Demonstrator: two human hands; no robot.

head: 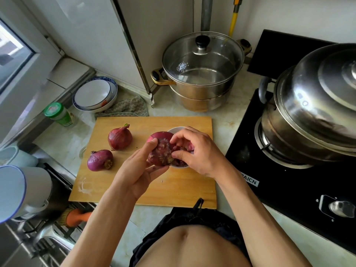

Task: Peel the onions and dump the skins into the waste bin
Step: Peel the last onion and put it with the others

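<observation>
My left hand grips a red onion from below, root end towards me, above the wooden cutting board. My right hand pinches at the onion's right side with curled fingers. Beneath both hands sits a small white bowl with purple skin pieces in it, mostly hidden. Two more red onions with their skins on lie on the board: one further back, the other nearer its left edge. No waste bin is in view.
A lidded steel steamer pot stands behind the board. On the black gas hob to the right rests a large covered pot. Stacked bowls, a grey cloth and a green-capped jar lie back left. A sink with cups is at left.
</observation>
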